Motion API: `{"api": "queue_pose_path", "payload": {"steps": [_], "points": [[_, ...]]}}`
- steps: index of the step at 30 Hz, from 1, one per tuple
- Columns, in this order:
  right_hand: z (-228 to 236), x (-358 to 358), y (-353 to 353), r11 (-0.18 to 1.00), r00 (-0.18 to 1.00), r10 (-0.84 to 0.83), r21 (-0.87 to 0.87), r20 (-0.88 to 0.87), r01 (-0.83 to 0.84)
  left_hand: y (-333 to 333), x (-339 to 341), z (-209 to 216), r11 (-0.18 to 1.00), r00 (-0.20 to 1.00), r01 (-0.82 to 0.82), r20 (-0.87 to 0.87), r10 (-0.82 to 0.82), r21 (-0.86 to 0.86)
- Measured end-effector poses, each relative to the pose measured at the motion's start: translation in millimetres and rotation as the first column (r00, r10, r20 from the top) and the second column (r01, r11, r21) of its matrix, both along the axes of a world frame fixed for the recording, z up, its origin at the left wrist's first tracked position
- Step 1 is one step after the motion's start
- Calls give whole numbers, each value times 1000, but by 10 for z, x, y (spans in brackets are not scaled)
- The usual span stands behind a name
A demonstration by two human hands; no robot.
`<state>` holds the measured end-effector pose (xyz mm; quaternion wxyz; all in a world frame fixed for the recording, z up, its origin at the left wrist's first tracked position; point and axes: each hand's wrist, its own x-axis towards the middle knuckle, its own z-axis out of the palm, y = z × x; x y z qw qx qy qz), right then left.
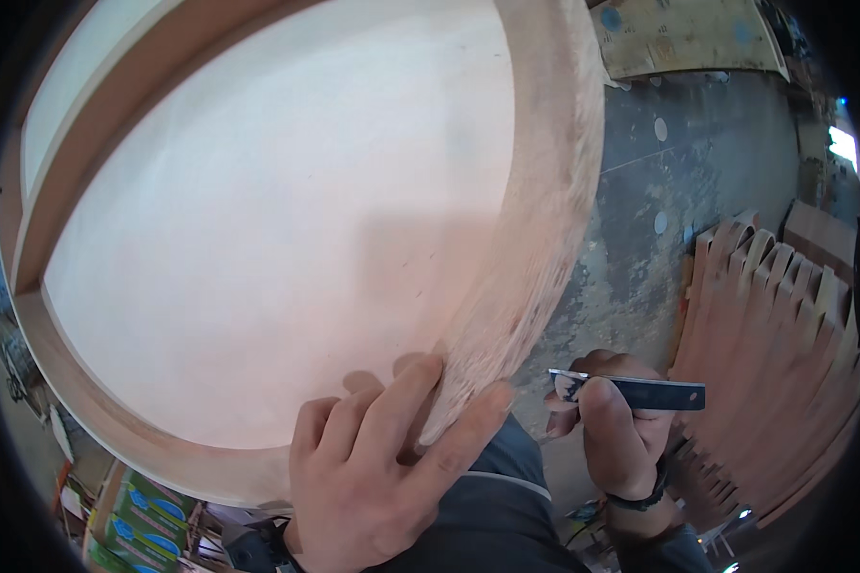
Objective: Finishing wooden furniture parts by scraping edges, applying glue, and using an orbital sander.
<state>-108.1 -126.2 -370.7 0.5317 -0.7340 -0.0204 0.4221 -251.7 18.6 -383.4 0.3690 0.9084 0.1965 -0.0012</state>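
Note:
A large curved wooden frame surrounds a smooth white panel. Pale, streaky stuff coats the frame's right-hand edge, thickest towards the near end. My left hand straddles that near rim, its fingertips on the inner side and its thumb along the outer side, gripping the frame. Just to the right, apart from the wood, my right hand pinches a flat dark scraper between thumb and fingers. The scraper has a shiny metal edge, a small hole at its right end and whitish paste near its left tip.
Several curved reddish wooden strips stand stacked at the right. A worn grey floor lies beyond the frame, with a pale board at the far right. Green packages sit at the lower left.

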Motion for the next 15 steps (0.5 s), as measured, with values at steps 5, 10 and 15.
{"api": "queue_pose_path", "payload": {"steps": [5,10,15], "points": [[-94,82,-2,997,997,-46,69,60,42,3,-25,-52,992,993,110,23,-111,58],[-144,124,93,989,995,-104,109,-12,104,23,26,-27,999,999,40,-7,-40,-14],[-246,213,13,987,1000,27,158,-12,-25,4,39,-38,995,995,89,-37,-87,42]]}}
